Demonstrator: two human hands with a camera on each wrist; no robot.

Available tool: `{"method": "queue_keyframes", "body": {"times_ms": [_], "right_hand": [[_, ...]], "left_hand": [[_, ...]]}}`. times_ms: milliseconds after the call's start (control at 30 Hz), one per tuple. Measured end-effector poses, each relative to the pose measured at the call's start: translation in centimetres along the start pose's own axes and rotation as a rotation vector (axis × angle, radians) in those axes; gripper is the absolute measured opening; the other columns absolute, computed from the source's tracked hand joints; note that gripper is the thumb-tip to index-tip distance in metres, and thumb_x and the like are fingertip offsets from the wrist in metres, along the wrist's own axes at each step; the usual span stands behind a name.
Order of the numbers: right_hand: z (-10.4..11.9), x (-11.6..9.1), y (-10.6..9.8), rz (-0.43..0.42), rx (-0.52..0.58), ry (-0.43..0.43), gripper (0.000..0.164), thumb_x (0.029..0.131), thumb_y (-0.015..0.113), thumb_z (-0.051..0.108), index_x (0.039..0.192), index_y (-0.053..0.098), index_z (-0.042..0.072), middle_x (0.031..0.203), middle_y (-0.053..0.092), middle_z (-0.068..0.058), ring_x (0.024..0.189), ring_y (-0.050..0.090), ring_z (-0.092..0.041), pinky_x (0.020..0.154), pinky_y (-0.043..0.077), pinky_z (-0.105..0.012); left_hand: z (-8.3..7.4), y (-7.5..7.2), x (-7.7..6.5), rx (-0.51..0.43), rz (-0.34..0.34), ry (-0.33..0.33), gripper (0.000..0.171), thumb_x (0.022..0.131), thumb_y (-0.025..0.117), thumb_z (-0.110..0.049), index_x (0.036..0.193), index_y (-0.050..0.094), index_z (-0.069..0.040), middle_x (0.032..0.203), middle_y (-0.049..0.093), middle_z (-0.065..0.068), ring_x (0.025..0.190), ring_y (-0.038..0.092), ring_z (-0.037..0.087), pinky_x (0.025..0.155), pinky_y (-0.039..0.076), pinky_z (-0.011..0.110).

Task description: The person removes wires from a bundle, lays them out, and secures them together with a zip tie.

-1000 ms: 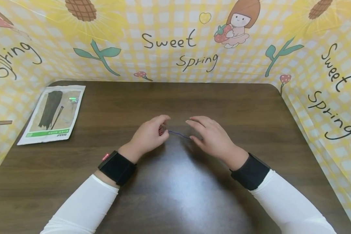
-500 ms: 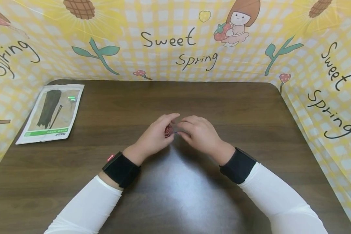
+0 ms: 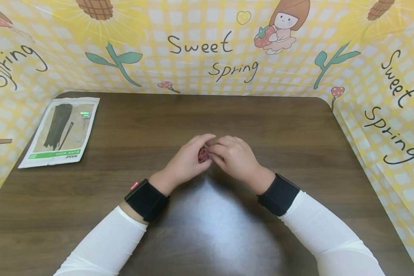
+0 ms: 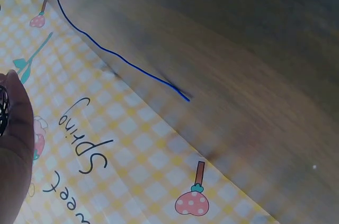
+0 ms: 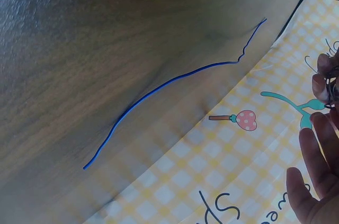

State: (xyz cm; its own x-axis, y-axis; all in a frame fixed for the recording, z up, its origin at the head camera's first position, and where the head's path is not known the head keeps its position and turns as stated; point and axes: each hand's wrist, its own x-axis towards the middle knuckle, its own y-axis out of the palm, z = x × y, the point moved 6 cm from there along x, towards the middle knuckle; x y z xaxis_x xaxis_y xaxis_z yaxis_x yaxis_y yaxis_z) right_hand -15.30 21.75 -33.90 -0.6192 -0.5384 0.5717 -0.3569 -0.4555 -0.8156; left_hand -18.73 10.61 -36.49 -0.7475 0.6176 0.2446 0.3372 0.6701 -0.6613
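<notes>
My left hand (image 3: 184, 159) grips a small round bundle of thin reddish-brown wire (image 3: 202, 154), its thumb and fingers curled about it. My right hand (image 3: 239, 159) has come up against the bundle's right side, thumb and fingertips pinching at its edge. In the right wrist view the bundle (image 5: 331, 90) looks dark, with fingertips right on it and part of it cut off by the frame. A single length of blue wire (image 4: 114, 53), wavy and kinked near one end, lies on the table; the hands hide it in the head view.
A white packet (image 3: 62, 134) with a printed picture lies at the table's far left. The brown wooden table (image 3: 269, 119) is bordered at the back and sides by a yellow checked sheet (image 3: 193, 23).
My right hand has moved left to the wire bundle, and my left hand has shifted slightly right with it. The blue wire seen between the hands is now covered in the head view.
</notes>
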Motion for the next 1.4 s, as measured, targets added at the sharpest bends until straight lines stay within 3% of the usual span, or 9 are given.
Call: {"method": "queue_keyframes", "body": {"times_ms": [200, 333, 500, 667, 867, 1033, 1267, 1400], "right_hand": [[-0.2, -0.2, 0.3, 0.027, 0.008, 0.026, 0.005, 0.084, 0.069, 0.009, 0.088, 0.069, 0.006, 0.089, 0.07, -0.006, 0.086, 0.065, -0.022, 0.075, 0.053, -0.038], [-0.3, -0.4, 0.4, 0.024, 0.034, 0.049, 0.003, 0.082, 0.065, 0.007, 0.084, 0.064, 0.005, 0.083, 0.068, -0.007, 0.079, 0.065, -0.022, 0.071, 0.053, -0.038], [-0.3, -0.6, 0.6, 0.055, 0.043, 0.087, 0.005, 0.079, 0.063, 0.004, 0.081, 0.058, 0.005, 0.076, 0.064, -0.005, 0.068, 0.058, -0.018, 0.057, 0.049, -0.032], [-0.4, -0.6, 0.4, 0.049, 0.019, 0.098, 0.011, 0.077, 0.064, 0.001, 0.085, 0.059, 0.006, 0.075, 0.062, -0.004, 0.066, 0.054, -0.017, 0.055, 0.046, -0.03], [-0.3, -0.5, 0.1, -0.014, 0.004, 0.06, 0.012, 0.078, 0.064, -0.002, 0.088, 0.063, 0.006, 0.075, 0.065, -0.003, 0.066, 0.057, -0.018, 0.057, 0.047, -0.032], [-0.4, -0.5, 0.1, -0.04, 0.02, 0.052, 0.01, 0.083, 0.068, 0.0, 0.092, 0.068, 0.004, 0.079, 0.066, -0.005, 0.072, 0.06, -0.02, 0.062, 0.05, -0.032], [-0.7, -0.9, 0.4, 0.0, 0.06, 0.086, 0.007, 0.085, 0.072, 0.003, 0.091, 0.07, 0.001, 0.093, 0.071, -0.009, 0.088, 0.066, -0.024, 0.081, 0.053, -0.035], [-0.7, -1.0, 0.5, 0.023, 0.082, 0.081, 0.008, 0.083, 0.073, 0.002, 0.091, 0.071, 0.001, 0.095, 0.073, -0.009, 0.09, 0.069, -0.023, 0.083, 0.053, -0.038]], "left_hand": [[0.1, -0.2, -0.2, 0.056, -0.031, 0.011, 0.035, 0.084, 0.069, -0.003, 0.118, 0.059, -0.002, 0.114, 0.059, 0.012, 0.104, 0.057, 0.024, 0.091, 0.049, 0.038], [0.3, -0.2, -0.3, 0.062, -0.031, 0.004, 0.031, 0.086, 0.067, -0.003, 0.115, 0.06, -0.002, 0.112, 0.059, 0.012, 0.102, 0.058, 0.024, 0.089, 0.05, 0.038], [0.5, -0.2, -0.4, 0.077, -0.024, -0.003, 0.027, 0.084, 0.063, 0.001, 0.11, 0.06, -0.002, 0.107, 0.058, 0.011, 0.092, 0.055, 0.022, 0.08, 0.05, 0.035], [0.6, -0.3, -0.5, 0.101, -0.03, -0.01, 0.021, 0.085, 0.062, 0.001, 0.106, 0.061, 0.0, 0.1, 0.058, 0.01, 0.086, 0.052, 0.021, 0.074, 0.048, 0.034], [0.9, -0.4, -0.6, 0.11, -0.048, -0.013, 0.019, 0.086, 0.061, 0.002, 0.105, 0.062, 0.001, 0.098, 0.058, 0.01, 0.086, 0.053, 0.021, 0.075, 0.048, 0.035], [1.0, -0.5, -0.6, 0.12, -0.08, 0.032, 0.016, 0.087, 0.061, 0.007, 0.103, 0.062, 0.002, 0.1, 0.061, 0.012, 0.093, 0.057, 0.024, 0.081, 0.05, 0.037], [1.6, -1.1, -0.8, 0.159, -0.109, 0.011, 0.008, 0.086, 0.065, 0.004, 0.09, 0.061, -0.002, 0.091, 0.055, 0.009, 0.083, 0.051, 0.021, 0.072, 0.047, 0.034], [2.0, -1.3, -1.0, 0.176, -0.1, -0.01, 0.009, 0.087, 0.07, -0.004, 0.086, 0.061, -0.004, 0.088, 0.055, 0.007, 0.079, 0.051, 0.02, 0.068, 0.046, 0.032]]}}
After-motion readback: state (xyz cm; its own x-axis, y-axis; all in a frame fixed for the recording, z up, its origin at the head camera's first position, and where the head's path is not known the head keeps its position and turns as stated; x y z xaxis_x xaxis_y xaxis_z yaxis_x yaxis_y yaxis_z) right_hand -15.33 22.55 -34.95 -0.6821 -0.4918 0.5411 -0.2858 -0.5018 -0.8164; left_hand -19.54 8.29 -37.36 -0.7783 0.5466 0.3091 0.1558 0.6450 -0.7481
